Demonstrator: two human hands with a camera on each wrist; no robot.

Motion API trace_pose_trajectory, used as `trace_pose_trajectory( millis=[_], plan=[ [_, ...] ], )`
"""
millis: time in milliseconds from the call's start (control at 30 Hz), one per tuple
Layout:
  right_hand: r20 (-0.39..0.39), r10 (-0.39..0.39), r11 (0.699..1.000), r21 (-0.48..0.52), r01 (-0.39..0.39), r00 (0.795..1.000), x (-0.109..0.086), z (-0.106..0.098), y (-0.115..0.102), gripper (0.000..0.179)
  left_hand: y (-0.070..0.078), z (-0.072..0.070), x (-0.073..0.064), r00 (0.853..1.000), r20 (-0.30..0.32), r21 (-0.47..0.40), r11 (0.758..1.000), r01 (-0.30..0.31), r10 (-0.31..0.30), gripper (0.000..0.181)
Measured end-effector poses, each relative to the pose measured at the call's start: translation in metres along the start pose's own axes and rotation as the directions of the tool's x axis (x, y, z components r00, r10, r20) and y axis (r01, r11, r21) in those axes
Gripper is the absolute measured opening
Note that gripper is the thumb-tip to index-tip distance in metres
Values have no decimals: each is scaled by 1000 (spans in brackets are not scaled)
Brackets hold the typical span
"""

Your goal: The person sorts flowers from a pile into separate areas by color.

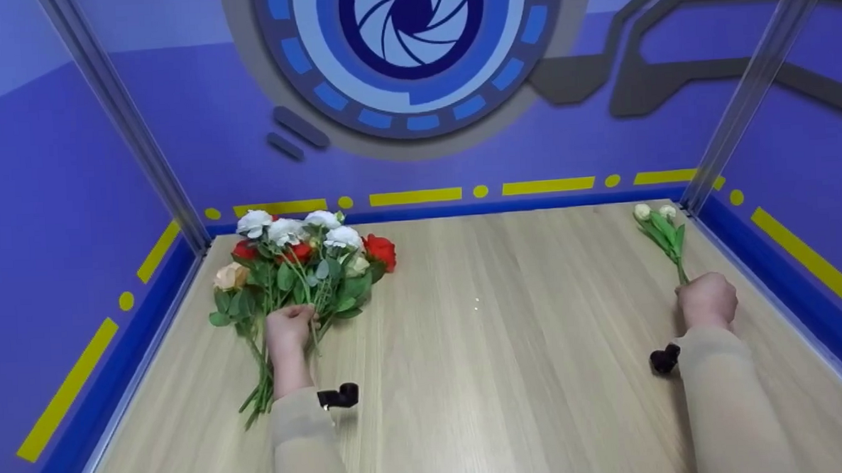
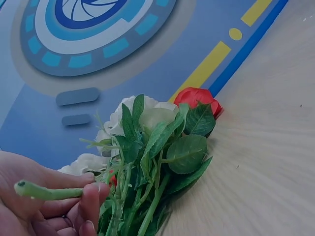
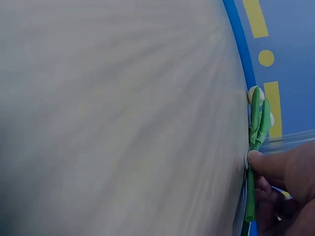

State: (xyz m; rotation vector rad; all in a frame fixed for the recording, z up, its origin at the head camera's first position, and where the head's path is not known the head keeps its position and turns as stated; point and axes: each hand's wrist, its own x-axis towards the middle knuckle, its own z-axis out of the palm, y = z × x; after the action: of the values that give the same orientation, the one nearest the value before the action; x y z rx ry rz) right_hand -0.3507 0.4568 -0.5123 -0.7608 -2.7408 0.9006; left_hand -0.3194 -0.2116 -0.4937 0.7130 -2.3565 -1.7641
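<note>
At the table's left side lies a heap of artificial flowers [image 1: 345, 286] with white, red and peach blooms. Over its stems, my left hand [image 1: 288, 335] pinches one green stem [image 2: 54, 191] between thumb and fingers; which bloom it belongs to is hard to tell. The white flowers [image 2: 123, 118] and a red rose [image 2: 197, 101] stand beyond that hand in the left wrist view. Far to the right, my right hand [image 1: 708, 301] pinches the green stems of white tulips [image 1: 662, 229]. In the right wrist view, thumb and fingers hold the tulip stem [image 3: 251, 196] close to the tabletop.
The wooden table [image 1: 497, 347] is enclosed by blue-purple printed walls [image 1: 418, 172] at the back and both sides. Metal posts [image 1: 132, 128] rise at the back corners. A black wrist camera [image 1: 339, 396] sticks out from each sleeve.
</note>
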Motion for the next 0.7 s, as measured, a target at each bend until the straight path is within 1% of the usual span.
trace_pose_trajectory(
  millis=[167,233,400,467,600,633,700],
  plan=[
    [-52,-65,998,-13,64,997,-5,5,-10,36,2,1,0,1000,-12,-37,999,-24,23,31],
    [-78,-92,996,-13,91,993,-7,8,-18,36,2,1,-1,999,-16,-35,999,-41,40,31],
    [-96,-154,988,-6,154,983,-16,15,-41,38,5,3,-1,995,-29,-26,995,-92,91,31],
    [-112,-207,978,4,209,972,-23,22,-51,37,6,4,-2,994,-32,-19,995,-101,101,32],
    [-159,-321,943,33,330,934,-43,38,-76,34,10,7,-4,993,-35,0,993,-115,115,32],
    [-164,-343,934,46,355,925,-49,43,-83,33,11,8,-5,992,-35,-8,992,-122,122,32],
    [-152,-374,919,74,388,915,-61,51,-99,32,15,12,-6,990,-31,-43,990,-136,134,31]
  ],
)
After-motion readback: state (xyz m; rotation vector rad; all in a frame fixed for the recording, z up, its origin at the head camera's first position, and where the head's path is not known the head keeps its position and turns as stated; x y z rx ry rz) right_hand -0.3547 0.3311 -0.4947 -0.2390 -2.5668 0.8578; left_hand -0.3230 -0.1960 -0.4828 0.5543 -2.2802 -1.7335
